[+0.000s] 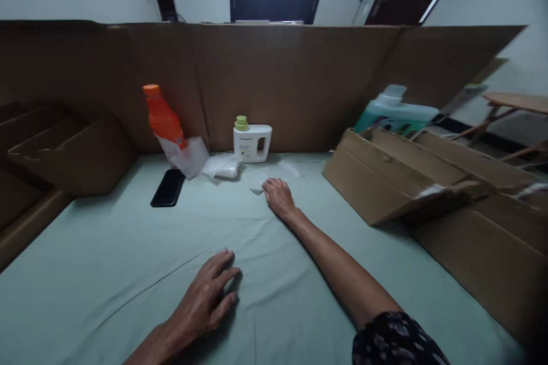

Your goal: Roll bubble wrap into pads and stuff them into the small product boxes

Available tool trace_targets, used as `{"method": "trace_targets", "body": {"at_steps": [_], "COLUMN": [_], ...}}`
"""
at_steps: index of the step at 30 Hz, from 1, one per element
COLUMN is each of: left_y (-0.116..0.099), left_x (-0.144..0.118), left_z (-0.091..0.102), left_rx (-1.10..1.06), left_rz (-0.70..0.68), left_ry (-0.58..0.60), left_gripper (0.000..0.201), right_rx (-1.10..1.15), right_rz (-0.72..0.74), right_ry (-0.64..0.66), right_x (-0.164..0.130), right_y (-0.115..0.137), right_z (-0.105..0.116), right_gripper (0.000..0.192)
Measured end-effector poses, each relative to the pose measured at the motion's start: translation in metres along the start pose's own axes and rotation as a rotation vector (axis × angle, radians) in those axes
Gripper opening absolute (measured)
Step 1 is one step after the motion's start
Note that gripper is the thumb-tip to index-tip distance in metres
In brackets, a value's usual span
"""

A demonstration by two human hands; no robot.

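Observation:
My right hand (pixel 279 197) reaches far across the pale green cloth, its fingers curled down onto the near edge of a clear plastic bag (pixel 289 169) that lies flat. A small whitish edge shows beside the fingertips. Nearer to me, my left hand (pixel 205 293) rests over the cloth with fingers apart and nothing in it. Behind the bag stands a white jug-like bottle (pixel 252 142) with a green cap and a side handle. Left of the bag lies a folded clear plastic packet (pixel 223 165).
An orange-topped bottle (pixel 165 120) leans in a translucent wrapping beside a black phone (pixel 168 188). Cardboard boxes flank both sides; the right box (pixel 385 174) has a teal bottle (pixel 394 111) behind its front. A tall cardboard wall (pixel 299 80) closes off the back.

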State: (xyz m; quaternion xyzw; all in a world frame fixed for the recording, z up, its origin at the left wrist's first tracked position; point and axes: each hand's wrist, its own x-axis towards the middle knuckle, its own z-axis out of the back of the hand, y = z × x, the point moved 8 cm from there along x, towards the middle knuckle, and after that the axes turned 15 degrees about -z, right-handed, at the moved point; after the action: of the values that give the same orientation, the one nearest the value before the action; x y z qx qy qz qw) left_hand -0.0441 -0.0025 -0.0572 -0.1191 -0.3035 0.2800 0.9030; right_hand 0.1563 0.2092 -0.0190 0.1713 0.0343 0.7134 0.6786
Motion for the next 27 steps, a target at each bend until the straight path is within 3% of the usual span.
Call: {"method": "trace_targets", "body": {"at_steps": [5,10,12,13,15,19,21,22,24,27], "left_y": [0.03,0.035,0.041,0.047,0.067,0.132,0.172,0.193,0.227,0.247], "left_x": [-0.033,-0.041,-0.044,-0.047,-0.054,-0.053,-0.044,-0.039,-0.028,-0.028], "left_z": [0.053,0.065,0.08,0.097,0.149,0.292,0.349,0.367,0.385,0.387], "left_rx": [0.004,-0.039,-0.002,0.05,0.205,0.548,0.629,0.615,0.538,0.458], "left_rz": [0.198,0.281,0.276,0.286,0.345,0.516,0.643,0.706,0.751,0.748], "left_ry": [-0.133,-0.129,-0.148,-0.178,-0.274,-0.516,-0.582,-0.575,-0.528,-0.501], "left_gripper": [0.035,0.034,0.035,0.036,0.038,0.055,0.069,0.066,0.048,0.044], "right_rx": [0.077,0.184,0.205,0.208,0.205,0.176,0.16,0.153,0.138,0.119], "right_rz": [0.106,0.228,0.277,0.295,0.321,0.356,0.363,0.364,0.366,0.368], "right_ry": [0.018,0.021,0.022,0.018,0.004,-0.024,-0.039,-0.046,-0.059,-0.073], "right_x": [0.003,0.021,0.029,0.032,0.034,0.029,0.027,0.027,0.027,0.027], "right_y": [0.045,0.115,0.14,0.148,0.158,0.158,0.156,0.156,0.157,0.159], "right_z": [-0.021,-0.048,-0.059,-0.064,-0.07,-0.074,-0.074,-0.074,-0.074,-0.074], "right_gripper": [0.023,0.026,0.025,0.025,0.027,0.031,0.032,0.032,0.032,0.032]}}
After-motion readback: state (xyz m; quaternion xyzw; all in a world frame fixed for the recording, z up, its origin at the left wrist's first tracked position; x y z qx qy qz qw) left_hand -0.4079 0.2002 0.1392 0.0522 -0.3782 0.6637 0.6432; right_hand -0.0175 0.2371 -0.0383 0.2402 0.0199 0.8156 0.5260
